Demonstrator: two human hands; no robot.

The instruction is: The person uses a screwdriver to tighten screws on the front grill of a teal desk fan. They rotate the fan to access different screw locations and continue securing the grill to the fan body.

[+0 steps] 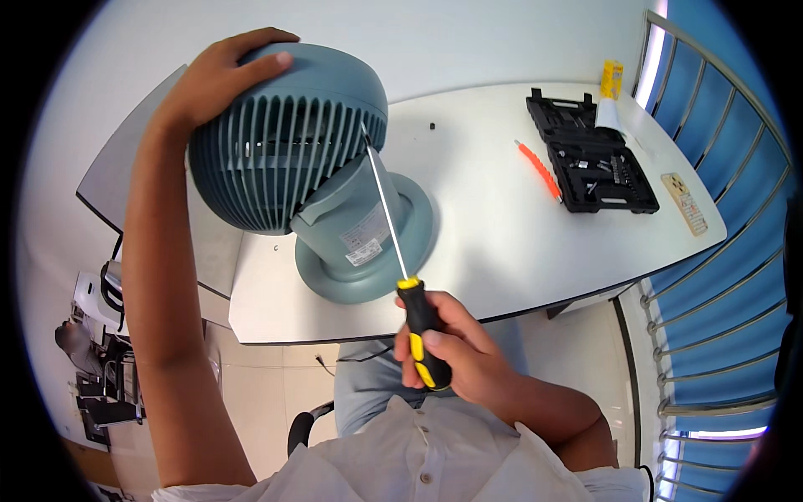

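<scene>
A grey-green table fan [293, 142] stands on its round base [418, 217] at the near left of the white table, its slatted rear housing turned toward me. My left hand [238, 71] rests over the top of the fan head, fingers apart, thumb along the rim. In my right hand [456, 343] is a screwdriver [427, 339] with a black and yellow handle, gripped at table-edge height. Its long shaft slants up and away, and the tip meets the fan around the joint of neck and slats. Whether it sits in a screw is too small to tell.
On the white table [485, 251] lie an open black tool case [594, 159], an orange flexible rod [539, 171], a remote control [684, 205] and a small black piece [432, 125]. A yellow box [612, 79] stands behind the case. Metal railing [736, 96] runs along the right.
</scene>
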